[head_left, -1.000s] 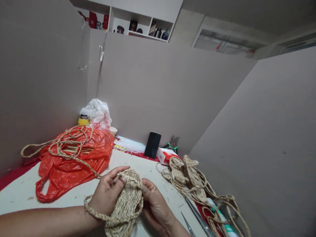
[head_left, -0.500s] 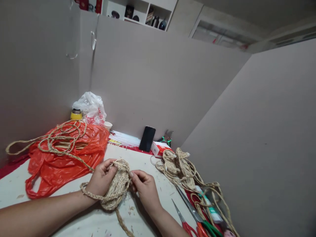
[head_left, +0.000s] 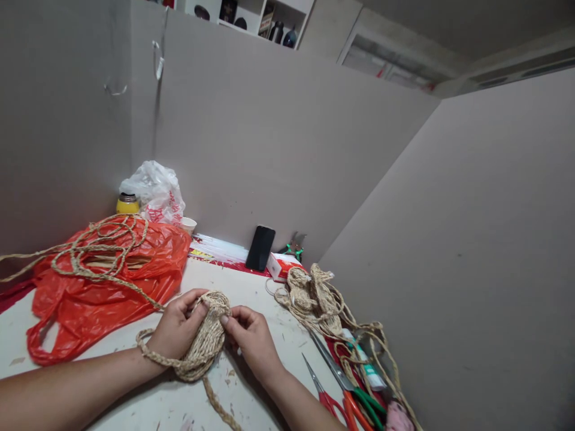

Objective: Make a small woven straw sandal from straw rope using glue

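Observation:
My left hand [head_left: 176, 332] cups a woven oval piece of braided straw rope [head_left: 207, 338] from the left, thumb over its top edge. A loose braid from it loops around my left wrist and trails toward me on the table [head_left: 251, 287]. My right hand [head_left: 251, 340] pinches the top right edge of the same piece with fingertips. The braid runs back to a coil of rope [head_left: 96, 248] lying on an orange plastic bag [head_left: 103, 293].
Finished woven straw pieces [head_left: 314, 296] with trailing cords lie at right. Red-handled scissors [head_left: 330, 398], green-handled scissors [head_left: 354, 389] and a tube sit near the right edge. A black phone [head_left: 260, 248], a red-white box, a white bag [head_left: 155, 191] and a yellow jar [head_left: 127, 204] stand along the partition wall.
The view has tilted down and shifted, showing the scissors. My right hand came from under the woven piece to pinch its top edge; the piece now rests lower on the table.

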A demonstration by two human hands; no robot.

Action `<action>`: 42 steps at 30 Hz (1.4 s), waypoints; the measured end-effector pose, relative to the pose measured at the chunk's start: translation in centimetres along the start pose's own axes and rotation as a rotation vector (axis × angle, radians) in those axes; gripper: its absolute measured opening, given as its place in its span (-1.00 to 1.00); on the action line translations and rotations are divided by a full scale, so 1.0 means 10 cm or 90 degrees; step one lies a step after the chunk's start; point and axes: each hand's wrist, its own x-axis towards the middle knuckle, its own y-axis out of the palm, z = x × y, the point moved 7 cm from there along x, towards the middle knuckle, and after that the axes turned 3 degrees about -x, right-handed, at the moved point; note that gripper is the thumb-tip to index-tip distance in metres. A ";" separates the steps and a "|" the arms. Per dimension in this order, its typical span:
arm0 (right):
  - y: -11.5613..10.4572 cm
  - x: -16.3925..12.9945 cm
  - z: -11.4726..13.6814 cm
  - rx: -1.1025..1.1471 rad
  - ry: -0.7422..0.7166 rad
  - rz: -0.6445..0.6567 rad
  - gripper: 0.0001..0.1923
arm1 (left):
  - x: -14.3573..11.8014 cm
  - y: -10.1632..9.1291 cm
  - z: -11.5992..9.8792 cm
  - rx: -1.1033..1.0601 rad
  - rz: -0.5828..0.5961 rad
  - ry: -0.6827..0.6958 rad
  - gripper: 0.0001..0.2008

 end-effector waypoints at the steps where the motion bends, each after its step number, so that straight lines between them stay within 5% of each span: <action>1: 0.00 0.00 0.00 -0.002 0.001 0.000 -0.72 | 0.00 0.00 0.01 -0.001 0.002 -0.005 -0.72; 15: 0.02 -0.02 0.01 -0.019 -0.016 0.018 -0.73 | -0.02 0.06 -0.05 -0.013 0.031 0.011 -0.76; 24: 0.04 -0.02 -0.01 0.065 -0.003 0.039 -0.70 | -0.14 0.19 -0.04 -0.025 0.116 0.025 -0.72; 28: -0.14 0.03 -0.04 0.147 0.005 -0.047 -0.66 | -0.14 0.25 0.00 0.036 0.168 0.031 -0.60; 32: -0.47 0.11 -0.07 0.235 0.000 -0.221 -0.63 | -0.23 0.30 0.07 0.271 0.230 0.046 -0.44; 37: -0.68 0.17 -0.09 0.263 0.002 -0.302 -0.66 | -0.51 0.46 0.19 0.474 0.360 0.043 -0.13; 39: -0.72 0.18 -0.09 0.266 0.002 -0.322 -0.65 | -0.61 0.55 0.20 0.472 0.410 0.033 -0.16; 42: -0.75 0.17 -0.08 0.262 -0.009 -0.340 -0.64 | -0.76 0.67 0.10 0.345 0.471 0.028 -0.51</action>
